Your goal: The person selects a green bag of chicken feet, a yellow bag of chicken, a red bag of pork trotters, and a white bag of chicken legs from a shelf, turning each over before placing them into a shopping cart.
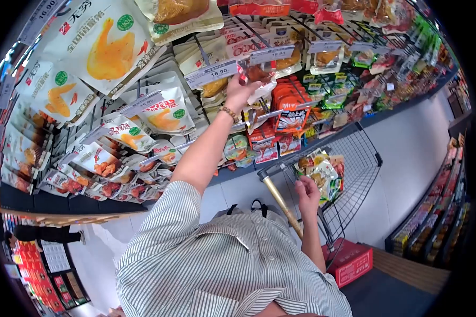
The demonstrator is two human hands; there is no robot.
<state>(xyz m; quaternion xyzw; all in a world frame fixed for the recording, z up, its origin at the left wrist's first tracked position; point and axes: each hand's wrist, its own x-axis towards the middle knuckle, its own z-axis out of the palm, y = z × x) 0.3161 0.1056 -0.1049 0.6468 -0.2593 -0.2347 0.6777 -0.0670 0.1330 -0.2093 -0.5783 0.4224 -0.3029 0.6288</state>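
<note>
My left hand [241, 91], with a beaded bracelet [228, 113] on its wrist, reaches up to the shelf. Its fingers are closed on a small plastic snack packet [261, 74] with reddish-brown food inside, just below a price tag reading 16.90. My right hand [308, 194] is beside the gold-coloured cart handle [282, 205], its fingers curled. Behind those fingers, several colourful snack packets [327, 177] show in the wire shopping cart [354, 164]. Whether the right hand grips anything is hidden.
Large white chicken snack bags [103, 45] hang at the upper left. Orange packets [292, 108] hang right of my left hand. A red box [353, 264] is beneath the cart. Another shelf [433, 211] curves along the right. Someone in dark trousers [47, 233] is at the far left.
</note>
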